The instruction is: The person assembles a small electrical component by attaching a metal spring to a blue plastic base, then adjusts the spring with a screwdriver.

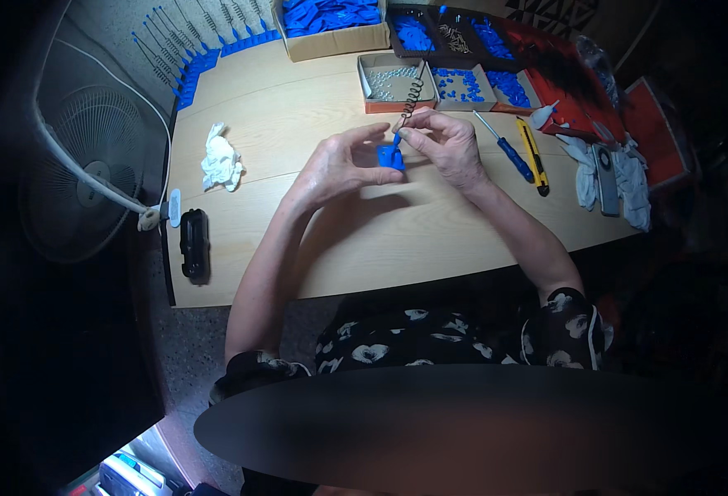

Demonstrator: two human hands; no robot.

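Left hand [341, 163]: pinching small blue plastic part [391, 156] — frame centre.
Right hand [446, 142]: fingers closed on dark coiled spring [411, 97] — rising toward the boxes [397, 81].

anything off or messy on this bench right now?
Nothing looks spilled or broken. The left hand holds a small blue part while the right hand pinches a dark coiled spring above it. Only loose ends: a crumpled white cloth on the table at left, and grey gloves heaped at the right edge.
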